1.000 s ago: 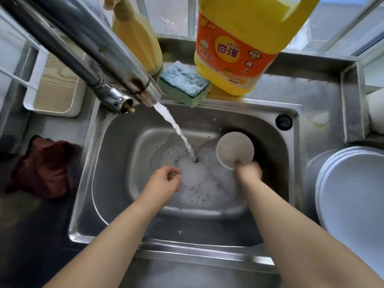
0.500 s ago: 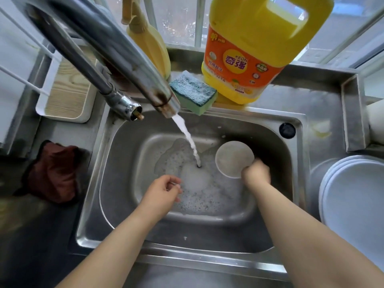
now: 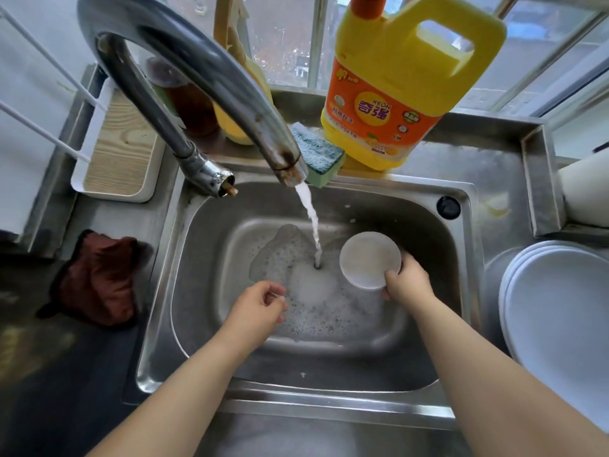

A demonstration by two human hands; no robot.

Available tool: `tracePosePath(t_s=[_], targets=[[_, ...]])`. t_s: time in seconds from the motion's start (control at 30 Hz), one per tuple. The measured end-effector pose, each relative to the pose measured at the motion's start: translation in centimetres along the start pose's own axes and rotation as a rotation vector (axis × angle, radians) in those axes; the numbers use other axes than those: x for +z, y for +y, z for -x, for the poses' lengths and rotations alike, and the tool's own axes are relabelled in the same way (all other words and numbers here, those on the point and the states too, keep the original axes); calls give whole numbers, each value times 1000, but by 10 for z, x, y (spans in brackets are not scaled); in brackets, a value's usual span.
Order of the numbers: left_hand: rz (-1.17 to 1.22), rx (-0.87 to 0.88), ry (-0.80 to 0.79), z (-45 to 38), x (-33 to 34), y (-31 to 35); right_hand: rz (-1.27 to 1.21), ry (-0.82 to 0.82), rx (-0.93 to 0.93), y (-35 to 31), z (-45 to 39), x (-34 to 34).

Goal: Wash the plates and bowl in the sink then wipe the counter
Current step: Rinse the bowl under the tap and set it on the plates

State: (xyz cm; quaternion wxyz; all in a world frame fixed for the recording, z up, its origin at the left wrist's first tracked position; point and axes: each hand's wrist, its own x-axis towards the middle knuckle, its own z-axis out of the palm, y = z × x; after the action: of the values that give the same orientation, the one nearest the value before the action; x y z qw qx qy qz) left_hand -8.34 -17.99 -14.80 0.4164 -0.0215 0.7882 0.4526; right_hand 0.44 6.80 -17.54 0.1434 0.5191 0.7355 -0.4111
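A small white bowl [image 3: 365, 257] sits in the steel sink [image 3: 428, 367], right of the drain, and my right hand [image 3: 407, 283] grips its near right rim. Over the foamy water left of the drain hovers my left hand [image 3: 255, 306], fingers loosely curled with nothing in them. Water runs from the tap [image 3: 211, 80] into the drain between the hands. A stack of white plates [image 3: 560, 311] lies on the counter at the right. A green-and-blue sponge [image 3: 318, 156] rests on the sink's back ledge.
A yellow detergent jug [image 3: 402, 84] stands behind the sink by the window. A dark red cloth [image 3: 95, 278] lies on the counter at the left. A white tray with a wooden base [image 3: 118, 150] sits at the back left. A white roll [image 3: 586, 189] is at the far right.
My right hand has taken hold of the bowl's rim and tipped it slightly. My left hand has barely moved. The view has drawn back and up a little.
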Motion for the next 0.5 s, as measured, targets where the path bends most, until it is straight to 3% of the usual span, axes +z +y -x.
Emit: tracePosePath(t_s=[0.13, 0.33, 0.5], targets=[[0, -57, -51, -13, 19, -4, -178, -100, 96, -2, 18, 12], [531, -368, -235, -30, 43, 11, -430, -331, 201, -14, 49, 47], [437, -243, -184, -38, 29, 1, -491, -417, 213, -23, 58, 67]])
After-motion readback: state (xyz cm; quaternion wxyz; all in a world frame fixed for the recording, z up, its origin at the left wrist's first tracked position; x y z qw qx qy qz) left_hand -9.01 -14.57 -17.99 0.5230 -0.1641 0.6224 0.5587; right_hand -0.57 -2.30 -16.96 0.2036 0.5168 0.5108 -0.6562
